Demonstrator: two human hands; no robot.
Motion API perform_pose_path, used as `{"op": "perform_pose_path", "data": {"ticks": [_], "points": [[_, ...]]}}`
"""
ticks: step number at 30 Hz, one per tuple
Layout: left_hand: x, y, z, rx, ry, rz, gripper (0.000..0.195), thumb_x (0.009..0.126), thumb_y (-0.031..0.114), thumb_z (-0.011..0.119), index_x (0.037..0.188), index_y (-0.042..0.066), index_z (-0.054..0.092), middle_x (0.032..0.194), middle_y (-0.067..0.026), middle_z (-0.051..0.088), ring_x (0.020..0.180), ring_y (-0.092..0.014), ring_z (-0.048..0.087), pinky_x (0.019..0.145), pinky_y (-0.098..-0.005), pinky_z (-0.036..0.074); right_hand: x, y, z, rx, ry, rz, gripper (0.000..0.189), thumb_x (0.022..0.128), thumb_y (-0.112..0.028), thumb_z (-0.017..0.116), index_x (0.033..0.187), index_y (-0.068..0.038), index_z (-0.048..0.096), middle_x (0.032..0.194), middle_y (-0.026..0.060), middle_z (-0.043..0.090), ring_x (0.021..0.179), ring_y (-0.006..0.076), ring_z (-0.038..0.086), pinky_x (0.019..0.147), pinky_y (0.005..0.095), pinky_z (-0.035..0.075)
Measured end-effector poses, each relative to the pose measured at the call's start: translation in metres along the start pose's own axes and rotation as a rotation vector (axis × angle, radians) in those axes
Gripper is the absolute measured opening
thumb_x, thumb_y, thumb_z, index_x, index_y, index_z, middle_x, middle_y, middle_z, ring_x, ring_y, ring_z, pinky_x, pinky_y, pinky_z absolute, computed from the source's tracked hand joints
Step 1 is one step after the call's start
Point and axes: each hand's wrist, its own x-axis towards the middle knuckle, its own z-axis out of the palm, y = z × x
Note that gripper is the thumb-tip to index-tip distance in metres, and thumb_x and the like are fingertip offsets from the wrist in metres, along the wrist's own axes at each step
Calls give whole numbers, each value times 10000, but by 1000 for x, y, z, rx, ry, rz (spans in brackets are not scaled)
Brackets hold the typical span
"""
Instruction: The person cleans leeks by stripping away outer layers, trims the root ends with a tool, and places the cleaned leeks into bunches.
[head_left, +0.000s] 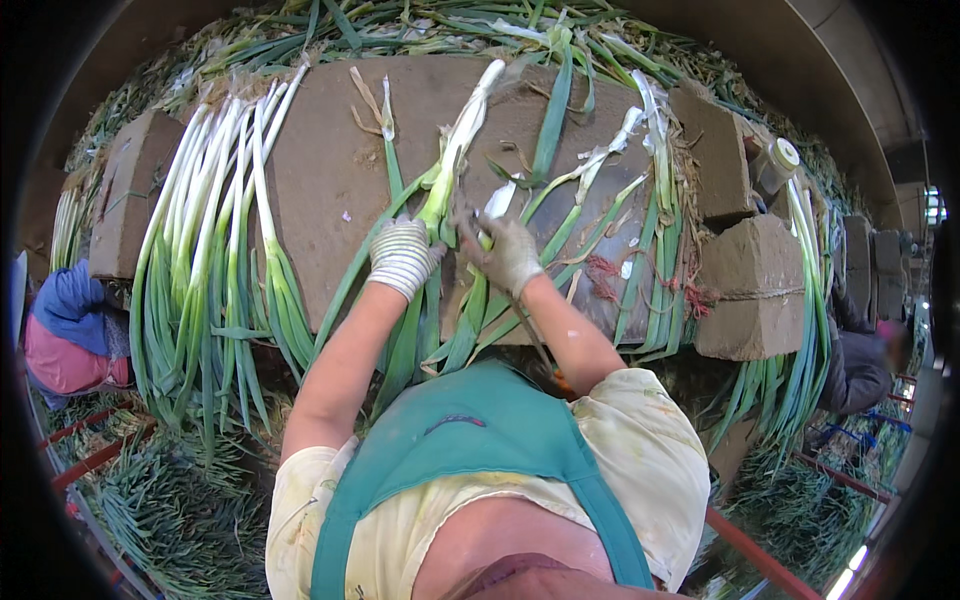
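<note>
My left hand (406, 255), in a striped knit glove, is closed around a long green onion (465, 127) where the pale stalk turns to green leaves. The root end points away from me across the brown board (322, 150). Close beside the stalk is my gloved right hand (504, 251), its fingers curled. A thin dark hose (534, 330) runs up into this hand, which seems to grip its mostly hidden end. To the left, a row of clean white-stalked green onions (202, 202) lies with leaves hanging over the near edge. Untidy onions with loose skins (656, 172) lie at the right.
Brown blocks (139, 195) (750, 285) flank the board. Peeled skins and leaves (450, 34) are heaped along its far side. Red twine (604, 277) lies at the right, and a clear bottle (776, 165) stands beyond. Other people (75, 330) (859, 367) are at both sides.
</note>
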Motion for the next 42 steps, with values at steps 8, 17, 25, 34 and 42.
{"op": "perform_pose_path", "data": {"ticks": [8,17,25,34,42], "points": [[8,13,-19,-90,-103,-113,678,656,395,846,1157,15,592,1163,-217,641,1120,-385,601,967,-494,505,135,49,-4,-45,239,-16,243,831,-263,719,1016,-107,735,872,219,691,866,396,658,816,454,530],[24,-11,-26,-350,-91,-114,666,617,346,840,1123,-19,608,1058,-270,672,1008,-388,660,904,-449,528,-17,0,-21,238,156,-160,290,813,-202,748,1044,-37,685,898,145,699,840,312,679,766,393,523],[-44,-52,-90,-408,-78,86,820,587,258,797,1302,-32,520,1084,-284,663,1041,-403,653,949,-430,508,59,30,-88,941,174,36,907,787,-516,800,1370,54,402,1089,205,630,1040,256,616,807,363,538],[-155,-89,-107,-1066,-349,16,992,532,248,786,1416,-43,446,1146,-96,629,1072,-209,605,1009,-330,445,118,-7,-73,1262,-187,75,285,808,-19,660,1087,-16,601,945,76,652,761,152,619,616,278,527],[-222,-112,-99,-1456,-246,-230,1023,489,244,764,1422,-29,446,990,-83,647,915,-176,618,820,-289,493,178,-47,-58,158,-72,-82,249,825,-118,644,1066,-101,705,962,144,725,831,266,684,769,373,534]]}}
